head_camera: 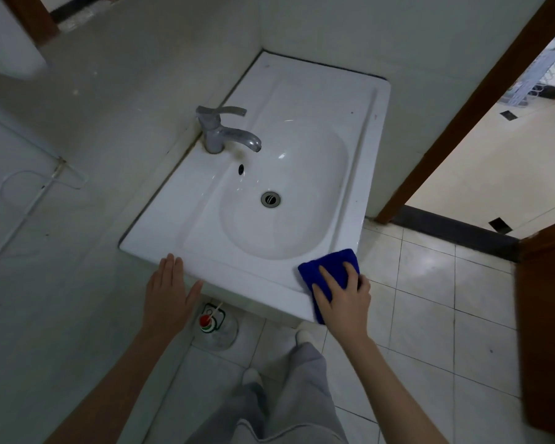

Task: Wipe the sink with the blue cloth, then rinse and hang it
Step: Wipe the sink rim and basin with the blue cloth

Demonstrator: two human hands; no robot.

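Note:
A white ceramic sink [302,91] fills the corner, its oval basin holding a metal drain [270,199] and an overflow hole. A grey tap [220,131] stands on its left side, spout over the basin. The folded blue cloth [329,265] lies on the sink's near right corner. My right hand [343,294] presses down on the cloth, fingers spread over it and thumb wrapped at its right edge. My left hand [169,291] rests flat with straight fingers against the sink's near left edge, holding nothing.
A clear plastic bottle with a red cap [217,325] stands on the tiled floor under the sink's front edge. White walls close the left and back. A brown door frame [462,123] and an open doorway lie to the right. My legs are below.

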